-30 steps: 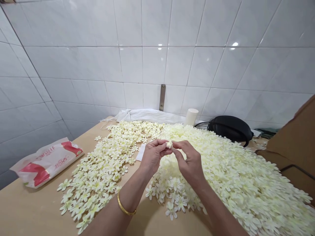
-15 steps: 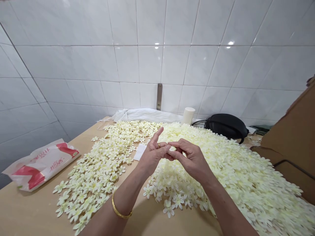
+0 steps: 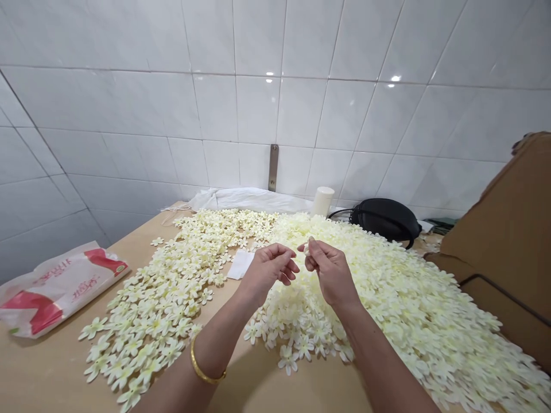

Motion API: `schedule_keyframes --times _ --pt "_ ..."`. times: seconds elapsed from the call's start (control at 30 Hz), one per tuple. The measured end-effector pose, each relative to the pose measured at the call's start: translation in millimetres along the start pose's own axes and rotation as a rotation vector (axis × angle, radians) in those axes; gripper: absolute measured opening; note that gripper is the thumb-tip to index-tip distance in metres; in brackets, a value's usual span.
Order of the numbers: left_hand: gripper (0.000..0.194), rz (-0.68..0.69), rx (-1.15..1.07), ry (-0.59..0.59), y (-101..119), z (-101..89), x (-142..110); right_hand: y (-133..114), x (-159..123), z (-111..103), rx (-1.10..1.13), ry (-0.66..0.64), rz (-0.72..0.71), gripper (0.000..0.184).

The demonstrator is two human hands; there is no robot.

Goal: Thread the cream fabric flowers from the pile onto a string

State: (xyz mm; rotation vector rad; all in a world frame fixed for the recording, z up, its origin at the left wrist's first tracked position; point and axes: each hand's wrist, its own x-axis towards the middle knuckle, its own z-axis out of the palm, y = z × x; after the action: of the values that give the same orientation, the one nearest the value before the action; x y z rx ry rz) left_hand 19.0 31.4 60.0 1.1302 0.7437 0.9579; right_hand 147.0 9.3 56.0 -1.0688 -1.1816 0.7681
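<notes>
Over the flower piles, my right hand (image 3: 333,269) pinches a small pale flower (image 3: 306,249) between thumb and fingers. Most of that flower is hidden by the fingertips. A short gap away, my left hand (image 3: 267,271) has its thumb and index finger together and the other fingers loosely curled. Anything in that pinch is too small to make out. Below and to the right of my hands spreads a large heap of cream-white artificial flowers (image 3: 413,304). A flatter spread of similar flowers (image 3: 150,315) lies to the left.
A white paper piece (image 3: 240,265) lies beside my left hand on the brown table (image 3: 241,384). At the left is a red-and-white packet (image 3: 60,287). A white cylinder (image 3: 322,201) and a black rounded case (image 3: 385,219) stand behind the heap. Cardboard (image 3: 503,229) rises at the right.
My hands were together around a small pale piece; now they are apart. The right hand has turned upward with the flower, and the left fingers have curled in. The view has shifted slightly right.
</notes>
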Motion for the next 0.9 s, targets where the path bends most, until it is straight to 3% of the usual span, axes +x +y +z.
schedule_keyframes --times 0.1,0.33,0.47,0.67,0.9 --pt "0.021 -0.014 -0.052 0.006 -2.3 3.9 -1.3 2.1 2.2 1.1 0.165 -0.049 0.132 0.036" --pt "0.019 0.088 -0.058 0.075 -6.6 5.4 -0.8 5.6 -0.6 7.5 0.216 -0.161 0.266 0.042" --pt "0.014 0.13 0.031 0.098 -5.1 8.3 -1.9 3.2 -1.8 8.1 0.187 -0.207 0.227 0.038" --pt "0.014 0.081 -0.016 0.094 -4.3 6.5 -1.2 1.9 -2.7 5.1 0.094 -0.292 0.094 0.031" --pt "0.014 0.11 -0.068 0.067 -6.2 7.8 -2.9 2.7 -0.1 2.5 0.221 -0.316 0.256 0.038"
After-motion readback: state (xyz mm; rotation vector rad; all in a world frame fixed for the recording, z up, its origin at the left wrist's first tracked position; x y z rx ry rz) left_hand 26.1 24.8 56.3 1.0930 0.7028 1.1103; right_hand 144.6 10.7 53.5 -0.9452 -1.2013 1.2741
